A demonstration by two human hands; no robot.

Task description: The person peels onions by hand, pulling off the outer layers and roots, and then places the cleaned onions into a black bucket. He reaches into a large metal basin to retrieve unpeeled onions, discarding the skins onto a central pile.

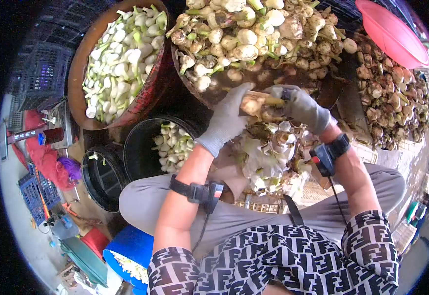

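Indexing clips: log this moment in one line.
left hand: holds bulb; right hand: at its stalk; peelings: piled nearer the body

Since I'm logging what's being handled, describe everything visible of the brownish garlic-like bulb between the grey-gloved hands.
The brownish, rounded garlic-like bulb looks blotchy and soiled, with a paler yellowish stem pointing toward the grey-gloved right hand. It lies roughly sideways, held above loose, pale papery peelings. The grey-gloved left hand grips its body; whether the right touches the stem is unclear.

Pink basin (394,35) upper right; purple bundle (70,170) beside red heap (47,156); green container (85,263) lower left.
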